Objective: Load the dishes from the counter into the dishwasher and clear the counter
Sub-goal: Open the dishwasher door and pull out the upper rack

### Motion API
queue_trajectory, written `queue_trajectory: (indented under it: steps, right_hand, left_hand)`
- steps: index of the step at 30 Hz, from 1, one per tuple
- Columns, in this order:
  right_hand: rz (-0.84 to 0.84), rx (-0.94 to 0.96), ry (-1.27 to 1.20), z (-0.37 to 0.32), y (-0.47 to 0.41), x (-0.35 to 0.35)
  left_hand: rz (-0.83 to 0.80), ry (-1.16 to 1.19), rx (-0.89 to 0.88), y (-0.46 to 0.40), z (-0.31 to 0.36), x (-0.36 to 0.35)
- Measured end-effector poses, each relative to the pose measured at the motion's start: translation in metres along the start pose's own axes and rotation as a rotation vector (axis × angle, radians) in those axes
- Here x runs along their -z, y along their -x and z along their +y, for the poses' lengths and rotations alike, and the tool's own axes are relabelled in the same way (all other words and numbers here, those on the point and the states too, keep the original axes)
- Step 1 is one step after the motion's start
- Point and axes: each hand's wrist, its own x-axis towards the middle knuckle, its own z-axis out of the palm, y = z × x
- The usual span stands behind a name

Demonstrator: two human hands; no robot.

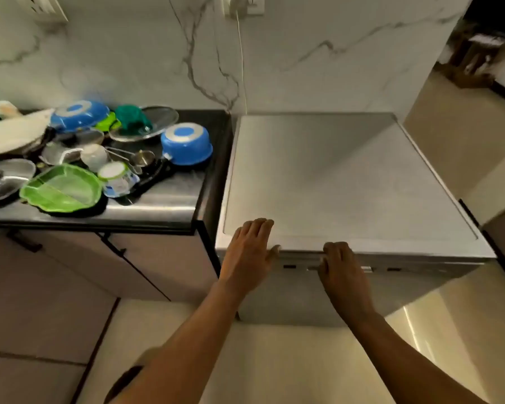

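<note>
My left hand point(250, 246) lay flat on the front edge of the dishwasher point(347, 182) top, fingers straight and together, thumb hooked over the lip. My right hand point(340, 262) curled its fingers into the gap above the closed door, gripping its top edge beside the control strip. The dishes point(79, 153) sat heaped on the dark counter point(164, 199) to my left, just beside the dishwasher.
</note>
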Motion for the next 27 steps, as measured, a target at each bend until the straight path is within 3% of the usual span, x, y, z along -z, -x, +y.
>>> queue_trajectory:
  steps: [4, 7, 10, 14, 17, 24, 27]
  right_hand:
    - [0.228, -0.591, -0.342, 0.017, 0.022, -0.02]
    - [0.378, -0.984, -0.824, 0.017, 0.026, -0.035]
    - [0.477, -1.241, -1.363, 0.024, 0.013, -0.039]
    - [0.459, -1.3, -1.727, 0.029, 0.003, -0.037]
    - [0.409, -1.281, -1.857, 0.033, 0.007, -0.039]
    - [0.302, -1.161, -1.877, 0.045, 0.005, -0.041]
    - [0.309, -1.168, -1.822, 0.039, 0.013, -0.041]
  left_hand:
    - [-0.037, -0.06, -0.074, 0.006, 0.02, -0.048]
    - [-0.011, -0.107, -0.093, 0.011, 0.032, -0.076]
    - [0.05, -0.122, -0.065, 0.01, 0.036, -0.087]
    - [0.125, -0.151, -0.065, 0.009, 0.036, -0.093]
    - [0.194, -0.164, -0.057, 0.009, 0.035, -0.099]
    - [0.206, -0.096, -0.013, 0.011, 0.037, -0.105]
    - [0.125, -0.049, -0.029, 0.019, 0.034, -0.099]
